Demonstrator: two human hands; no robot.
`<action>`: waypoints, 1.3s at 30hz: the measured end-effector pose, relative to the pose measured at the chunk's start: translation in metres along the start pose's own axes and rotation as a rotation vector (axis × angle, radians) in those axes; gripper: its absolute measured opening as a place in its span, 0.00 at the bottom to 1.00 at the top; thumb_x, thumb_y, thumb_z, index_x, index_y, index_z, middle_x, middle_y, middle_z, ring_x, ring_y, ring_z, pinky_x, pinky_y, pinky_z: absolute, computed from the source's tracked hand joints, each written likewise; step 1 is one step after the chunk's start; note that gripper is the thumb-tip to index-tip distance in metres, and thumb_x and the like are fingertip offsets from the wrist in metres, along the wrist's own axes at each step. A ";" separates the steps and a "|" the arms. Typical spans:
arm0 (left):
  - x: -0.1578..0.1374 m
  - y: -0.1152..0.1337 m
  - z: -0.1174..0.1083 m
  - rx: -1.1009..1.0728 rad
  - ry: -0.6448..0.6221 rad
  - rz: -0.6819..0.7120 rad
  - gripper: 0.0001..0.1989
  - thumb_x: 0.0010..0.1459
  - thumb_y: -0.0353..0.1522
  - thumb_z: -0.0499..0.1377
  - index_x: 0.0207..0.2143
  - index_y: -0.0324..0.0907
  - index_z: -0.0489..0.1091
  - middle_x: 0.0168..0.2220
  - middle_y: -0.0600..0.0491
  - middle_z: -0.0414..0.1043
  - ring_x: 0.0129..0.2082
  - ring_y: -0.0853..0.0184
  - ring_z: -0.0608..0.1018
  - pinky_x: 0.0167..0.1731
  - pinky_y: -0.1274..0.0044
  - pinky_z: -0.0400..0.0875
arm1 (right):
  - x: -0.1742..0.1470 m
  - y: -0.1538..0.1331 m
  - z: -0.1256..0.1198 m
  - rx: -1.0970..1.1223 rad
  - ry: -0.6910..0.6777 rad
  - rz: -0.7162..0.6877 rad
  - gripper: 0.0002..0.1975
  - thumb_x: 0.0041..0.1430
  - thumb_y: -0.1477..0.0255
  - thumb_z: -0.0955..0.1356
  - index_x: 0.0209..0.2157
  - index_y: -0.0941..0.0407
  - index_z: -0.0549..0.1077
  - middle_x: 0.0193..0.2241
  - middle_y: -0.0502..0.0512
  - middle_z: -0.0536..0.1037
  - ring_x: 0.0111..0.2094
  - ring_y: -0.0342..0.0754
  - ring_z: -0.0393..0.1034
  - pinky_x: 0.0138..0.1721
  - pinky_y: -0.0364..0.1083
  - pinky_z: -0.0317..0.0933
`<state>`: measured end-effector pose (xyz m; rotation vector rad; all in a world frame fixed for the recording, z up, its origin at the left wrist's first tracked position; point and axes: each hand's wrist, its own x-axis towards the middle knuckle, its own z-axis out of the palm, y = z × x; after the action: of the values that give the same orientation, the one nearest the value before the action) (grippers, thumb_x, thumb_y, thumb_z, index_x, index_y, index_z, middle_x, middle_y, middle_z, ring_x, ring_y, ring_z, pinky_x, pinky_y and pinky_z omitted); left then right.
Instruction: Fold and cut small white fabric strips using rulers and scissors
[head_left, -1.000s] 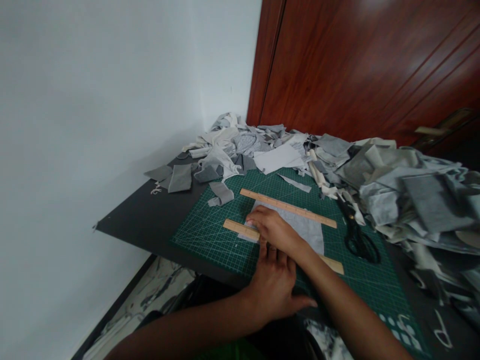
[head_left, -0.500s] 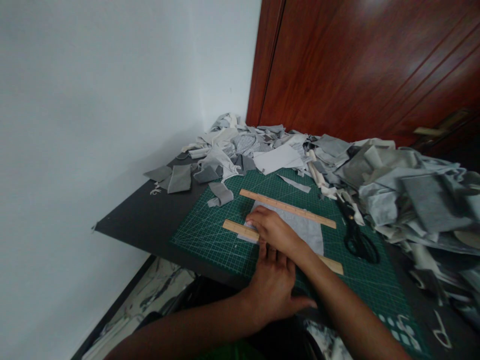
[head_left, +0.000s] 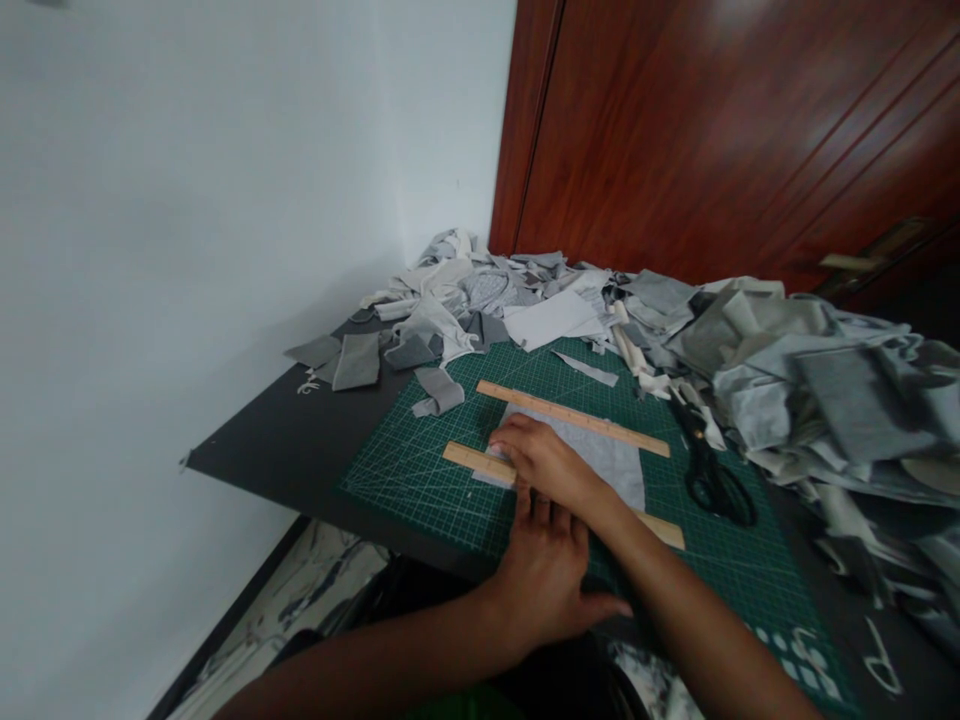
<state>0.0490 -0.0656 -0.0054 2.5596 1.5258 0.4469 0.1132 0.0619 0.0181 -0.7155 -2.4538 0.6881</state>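
Observation:
A piece of light grey fabric [head_left: 611, 465] lies flat on the green cutting mat [head_left: 420, 490]. One wooden ruler [head_left: 574, 415] crosses its far side, and a second wooden ruler [head_left: 469, 458] lies along its near edge. My left hand [head_left: 547, 560] presses down at the near ruler, fingers stretched forward, thumb out to the right. Above it, my right hand [head_left: 538, 452] crosses over with curled fingers, close to the near ruler and the fabric's left end. Whatever those fingers hold, if anything, is hidden.
Black-handled scissors [head_left: 716, 480] lie on the mat's right side. Piled grey and white fabric scraps [head_left: 502, 290] line the back, and a larger heap [head_left: 787, 350] covers the right. A thin fabric strip [head_left: 585, 368] and a folded scrap [head_left: 439, 390] lie nearby. A wall stands left, a wooden door [head_left: 675, 130] behind.
The whole view has shifted very slightly. Both hands, the rulers and the fabric keep the same places relative to each other.

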 end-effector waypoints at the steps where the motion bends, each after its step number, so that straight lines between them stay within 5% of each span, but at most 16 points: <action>1: 0.000 0.000 -0.001 0.002 -0.004 -0.003 0.54 0.56 0.66 0.53 0.66 0.29 0.62 0.64 0.29 0.65 0.65 0.37 0.65 0.66 0.47 0.49 | 0.001 0.001 0.000 0.015 0.051 0.007 0.11 0.70 0.77 0.63 0.38 0.56 0.77 0.37 0.56 0.76 0.40 0.49 0.72 0.45 0.48 0.66; 8: -0.002 -0.003 -0.001 0.022 0.011 0.015 0.53 0.60 0.65 0.48 0.64 0.25 0.63 0.68 0.28 0.58 0.70 0.36 0.55 0.69 0.48 0.41 | 0.004 0.025 -0.027 0.172 0.478 0.187 0.10 0.67 0.66 0.67 0.33 0.54 0.76 0.33 0.54 0.76 0.38 0.50 0.70 0.45 0.49 0.66; 13: 0.000 -0.004 -0.003 0.023 -0.007 -0.004 0.54 0.58 0.67 0.48 0.63 0.25 0.65 0.66 0.28 0.61 0.70 0.36 0.56 0.68 0.47 0.43 | 0.001 0.058 -0.061 0.824 0.743 0.485 0.12 0.60 0.59 0.71 0.32 0.52 0.70 0.33 0.52 0.78 0.36 0.48 0.75 0.42 0.50 0.71; 15: 0.001 -0.004 -0.003 0.021 -0.009 -0.007 0.55 0.57 0.67 0.48 0.63 0.26 0.65 0.66 0.28 0.60 0.69 0.36 0.57 0.68 0.47 0.43 | -0.001 0.066 -0.070 0.925 0.763 0.566 0.12 0.57 0.61 0.72 0.32 0.52 0.69 0.29 0.50 0.76 0.30 0.46 0.73 0.36 0.46 0.71; 20: 0.001 -0.004 -0.001 0.016 -0.003 -0.008 0.55 0.58 0.67 0.48 0.64 0.26 0.64 0.67 0.27 0.60 0.70 0.36 0.56 0.68 0.46 0.42 | -0.007 0.069 -0.072 0.693 0.596 0.628 0.13 0.56 0.60 0.72 0.27 0.54 0.73 0.18 0.45 0.67 0.19 0.43 0.60 0.22 0.42 0.57; 24: 0.002 -0.004 -0.001 0.000 -0.018 -0.024 0.55 0.57 0.67 0.49 0.64 0.25 0.64 0.67 0.27 0.59 0.70 0.36 0.55 0.68 0.46 0.44 | -0.012 0.060 -0.067 -0.109 0.249 0.558 0.08 0.59 0.67 0.71 0.31 0.55 0.81 0.29 0.54 0.80 0.32 0.50 0.73 0.36 0.46 0.63; 26: 0.002 -0.004 -0.001 -0.010 -0.021 -0.026 0.56 0.57 0.67 0.49 0.64 0.25 0.64 0.67 0.27 0.59 0.70 0.36 0.55 0.68 0.46 0.44 | -0.014 0.056 -0.066 -0.318 0.141 0.547 0.07 0.61 0.69 0.70 0.35 0.54 0.83 0.35 0.57 0.83 0.39 0.52 0.76 0.42 0.46 0.63; 39: 0.002 -0.005 -0.005 -0.001 -0.024 -0.016 0.54 0.58 0.67 0.48 0.63 0.26 0.66 0.67 0.28 0.59 0.70 0.36 0.55 0.68 0.46 0.45 | -0.016 0.055 -0.069 -0.491 0.053 0.642 0.07 0.60 0.72 0.71 0.37 0.54 0.84 0.37 0.59 0.84 0.41 0.53 0.77 0.40 0.46 0.63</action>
<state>0.0444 -0.0618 -0.0018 2.5412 1.5361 0.4134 0.1833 0.1153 0.0331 -1.7276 -2.3502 0.2552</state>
